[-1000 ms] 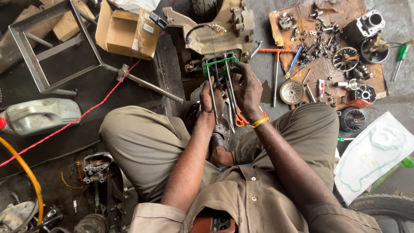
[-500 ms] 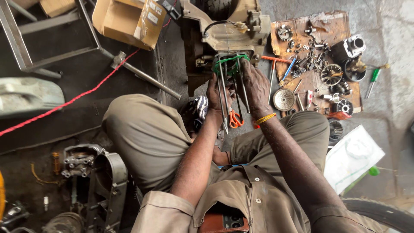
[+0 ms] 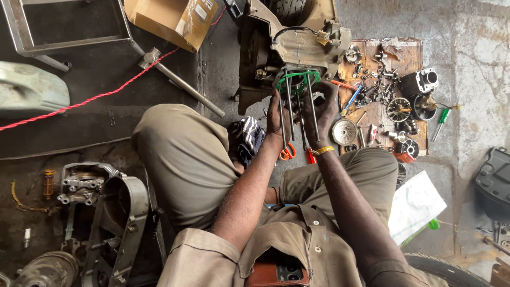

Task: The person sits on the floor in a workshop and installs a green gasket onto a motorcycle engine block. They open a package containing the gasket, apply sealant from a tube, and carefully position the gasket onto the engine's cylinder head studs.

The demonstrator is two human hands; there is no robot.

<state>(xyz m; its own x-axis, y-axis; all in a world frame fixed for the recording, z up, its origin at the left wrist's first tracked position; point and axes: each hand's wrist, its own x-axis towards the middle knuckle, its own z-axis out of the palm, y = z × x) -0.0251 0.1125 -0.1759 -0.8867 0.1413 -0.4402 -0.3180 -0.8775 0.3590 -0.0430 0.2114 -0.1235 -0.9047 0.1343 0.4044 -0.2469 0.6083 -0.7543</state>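
Top centre: left hand (image 3: 276, 119) and right hand (image 3: 324, 114) both gripping green gasket (image 3: 297, 81) on engine case (image 3: 289, 45) studs.

A green gasket (image 3: 297, 81) sits flat on the grimy engine crankcase (image 3: 287, 48), threaded over four long steel studs (image 3: 312, 106) that point toward the person; it seems fully seated.

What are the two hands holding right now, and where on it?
Both the left hand and right hand grip the green gasket at its near edge, on the long studs of the engine case.
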